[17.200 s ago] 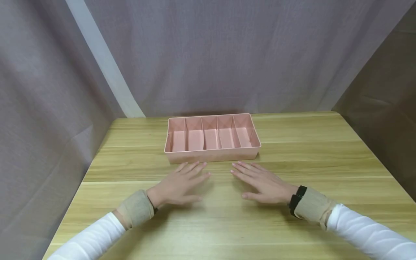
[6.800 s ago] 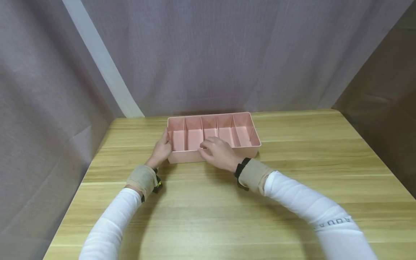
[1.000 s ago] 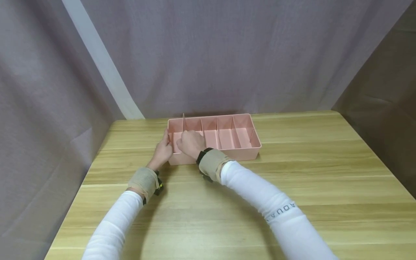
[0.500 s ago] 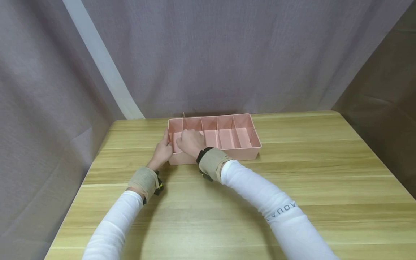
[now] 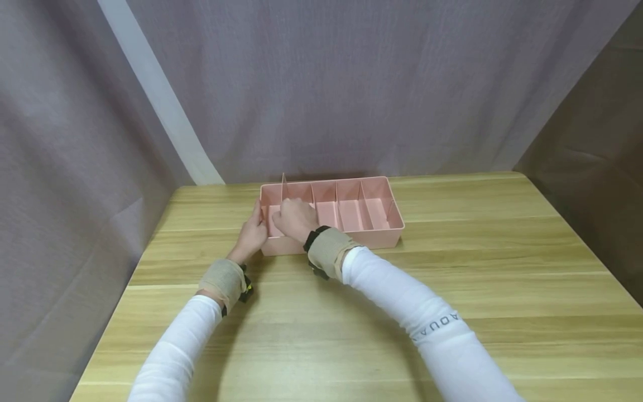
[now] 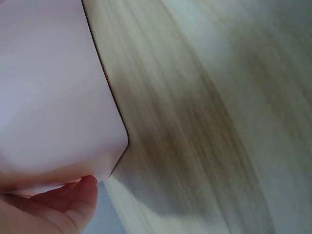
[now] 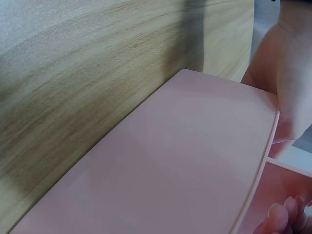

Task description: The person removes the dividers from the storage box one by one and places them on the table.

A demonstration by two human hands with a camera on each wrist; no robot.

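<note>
Head view: a pink divided tray (image 5: 374, 237) sits on the wooden table (image 5: 452, 268) toward twelve o'clock, close to the grey curtain (image 5: 351, 84). Its leftmost divider (image 5: 283, 187) stands higher than the others, its top poking above the rim at the far end. The right hand (image 5: 296, 219) reaches over the near wall into the left end of the tray, fingers curled down at that divider; the knuckles hide the fingertips, so I cannot tell whether it truly pinches the divider or only rests against it. The left hand (image 5: 253, 233) presses on the tray's left end wall at nine o'clock, fingers fairly straight, thumb near the corner. In the left wrist view a fingertip (image 6: 78, 200) lies against the tray's pale corner (image 6: 109, 156).

A judgement on risk: the divider looks half lifted and tilted, so a crooked pull could jam it in its slots, or drag the light tray up or sideways if the bracing hand slips off the smooth wall
</note>
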